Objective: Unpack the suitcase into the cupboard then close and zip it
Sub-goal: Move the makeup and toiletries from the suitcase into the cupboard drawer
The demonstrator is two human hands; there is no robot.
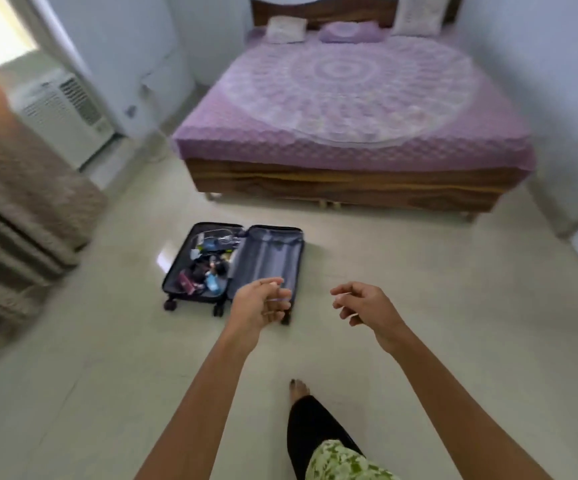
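A dark wheeled suitcase [266, 258] lies open flat on the pale floor in front of the bed. Its left half holds several small items, among them a blue bottle [213, 283] and a pink pouch [186, 282]. The right half, lined in grey, looks bare. My left hand [259, 306] hangs in the air over the suitcase's near right corner, fingers loosely curled and holding nothing. My right hand [363, 306] floats to the right of the case, also loosely curled and without anything in it. No cupboard can be made out in this view.
A wooden bed [349, 181] with a purple patterned cover stands behind the suitcase. A curtain [20, 202] hangs at the left, with a white air conditioner [65, 112] beyond it. My bare foot [299, 389] stands on the tiled floor near the bottom.
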